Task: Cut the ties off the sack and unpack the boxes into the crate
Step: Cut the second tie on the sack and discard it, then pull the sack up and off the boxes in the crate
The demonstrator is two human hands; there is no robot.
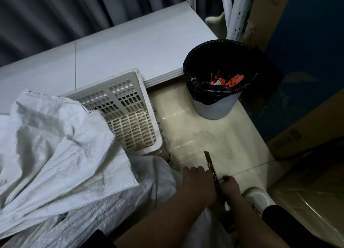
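Note:
A white woven sack [55, 154] lies crumpled across the left and bottom of the view, bulging over boxy contents that stay hidden inside. Behind it stands an empty white slotted crate [130, 117], tilted against a low white shelf. My right hand [229, 189] grips a utility knife [210, 164] with its blade pointing away from me. My left hand [197, 180] is closed right beside the knife handle, at the sack's edge; what it pinches is hidden.
A white bin with a black liner [219, 80] stands at the right and holds several cut orange ties [232, 81]. The low white shelf [130, 42] runs along the back. Cardboard boxes [297, 136] line the right side. My white shoe [256, 197] rests on the tiled floor.

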